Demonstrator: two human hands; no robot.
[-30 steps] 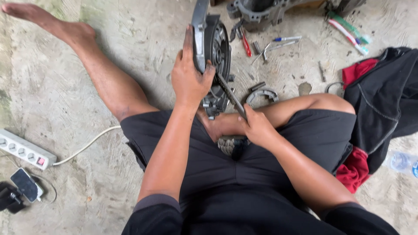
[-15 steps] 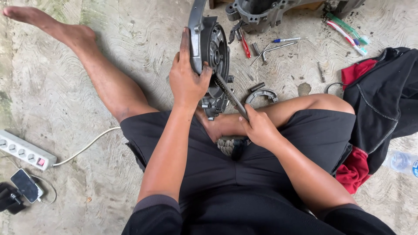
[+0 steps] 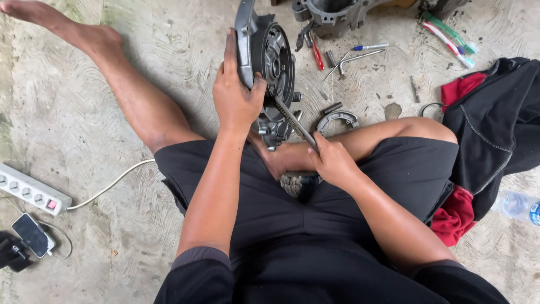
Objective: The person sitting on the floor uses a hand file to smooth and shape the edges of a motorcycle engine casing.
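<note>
Lying at nine o'clock is a white power strip (image 3: 34, 188). Your left hand (image 3: 236, 98) clamps the grey engine cover (image 3: 269, 62) upright at twelve o'clock; your right hand (image 3: 333, 160) grips a metal file (image 3: 295, 121) angled against it. A clear plastic bottle (image 3: 517, 205) rests at three o'clock.

Bright, even daylight; soft shadows, sharp focus, slight wide-angle edge distortion.

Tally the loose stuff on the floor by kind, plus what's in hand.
Metal engine cover, in left hand: 1
File-like tool, in right hand: 1
Toothbrushes: 2
Pen: 1
Power strip: 1
Phone: 1
Water bottle: 1
Total: 8
</note>
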